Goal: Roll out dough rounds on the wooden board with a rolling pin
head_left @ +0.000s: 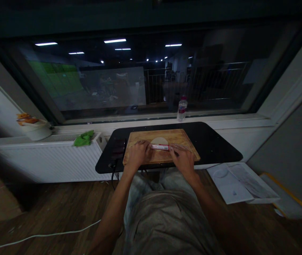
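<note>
A pale, flat round piece that looks like dough [160,140] lies on a wooden cutting board [174,134]. Across its near part runs a rolling pin [159,147] with a white and red printed label around its middle. My left hand [139,153] is closed over the pin's left end, and my right hand [183,158] over its right end. The covered ends of the pin are hidden under my fingers. Part of the round piece is behind the pin.
The board lies on a black table [214,145] below a window. A dark flat device [118,148] with a cable is at left. A water bottle [182,109] stands on the sill. A green cloth [84,138] and white pot [37,130] sit over the radiator. An open white box [242,182] is at right.
</note>
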### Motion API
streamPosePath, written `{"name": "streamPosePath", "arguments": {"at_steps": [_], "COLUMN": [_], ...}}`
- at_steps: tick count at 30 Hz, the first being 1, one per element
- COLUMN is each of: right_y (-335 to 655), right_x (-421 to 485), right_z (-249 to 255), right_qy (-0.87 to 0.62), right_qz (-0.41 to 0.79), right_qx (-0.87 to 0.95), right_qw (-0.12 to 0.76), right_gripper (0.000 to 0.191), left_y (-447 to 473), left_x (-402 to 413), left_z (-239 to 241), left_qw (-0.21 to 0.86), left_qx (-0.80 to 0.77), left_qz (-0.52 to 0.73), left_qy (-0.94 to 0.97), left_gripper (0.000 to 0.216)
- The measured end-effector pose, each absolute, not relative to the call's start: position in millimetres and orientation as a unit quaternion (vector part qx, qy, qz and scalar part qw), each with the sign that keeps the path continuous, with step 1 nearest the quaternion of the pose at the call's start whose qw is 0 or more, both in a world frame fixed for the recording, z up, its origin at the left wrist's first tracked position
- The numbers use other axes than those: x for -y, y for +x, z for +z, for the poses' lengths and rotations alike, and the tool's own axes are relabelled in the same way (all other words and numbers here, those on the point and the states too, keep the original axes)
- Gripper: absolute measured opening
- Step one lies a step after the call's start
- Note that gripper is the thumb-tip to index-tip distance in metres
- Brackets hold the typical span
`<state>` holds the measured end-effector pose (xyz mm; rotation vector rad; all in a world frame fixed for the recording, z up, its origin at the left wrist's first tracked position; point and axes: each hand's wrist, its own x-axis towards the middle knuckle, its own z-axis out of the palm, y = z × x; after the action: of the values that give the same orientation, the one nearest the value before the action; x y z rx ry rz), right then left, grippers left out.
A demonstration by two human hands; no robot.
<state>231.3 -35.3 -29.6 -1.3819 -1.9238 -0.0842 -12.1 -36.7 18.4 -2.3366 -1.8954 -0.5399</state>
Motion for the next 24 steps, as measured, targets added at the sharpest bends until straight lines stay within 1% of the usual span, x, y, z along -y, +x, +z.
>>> {"name": "streamPosePath", "arguments": {"at_steps": [6,12,14,17,20,24], "right_y": [233.9,245.7,249.7,252.3,250.0,242.5], "right_x": [29.5,4.8,-5.1,-19.9,-34.9,-55.2], "right_z": [-31.3,-31.1,-30.5,-29.0,-27.0,-22.2], "right_qy": [-0.534,-0.498,-0.488,-0.488,-0.502,-0.528], "right_qz": [-0.026,0.005,0.001,-0.013,-0.026,-0.043], "right_qx": [0.749,0.773,0.789,0.812,0.825,0.823], "right_qw": [0.391,0.393,0.374,0.319,0.258,0.204], "right_gripper": [0.039,0.043,0.044,0.046,0.048,0.052], "left_y": [-12.6,-13.3,-13.7,-14.3,-14.5,-14.7], "left_x": [36.6,22.0,15.4,5.7,-2.5,-9.4], "left_z": [14.5,-3.0,-8.8,-16.0,-22.0,-27.7], "left_qw": [0.034,0.037,0.04,0.046,0.057,0.064], "left_qx": [0.607,0.591,0.579,0.569,0.571,0.566], "left_qz": [-0.191,-0.216,-0.224,-0.23,-0.231,-0.228], "left_qy": [-0.77,-0.776,-0.783,-0.788,-0.785,-0.789], "left_gripper": [0.032,0.035,0.036,0.038,0.041,0.044]}}
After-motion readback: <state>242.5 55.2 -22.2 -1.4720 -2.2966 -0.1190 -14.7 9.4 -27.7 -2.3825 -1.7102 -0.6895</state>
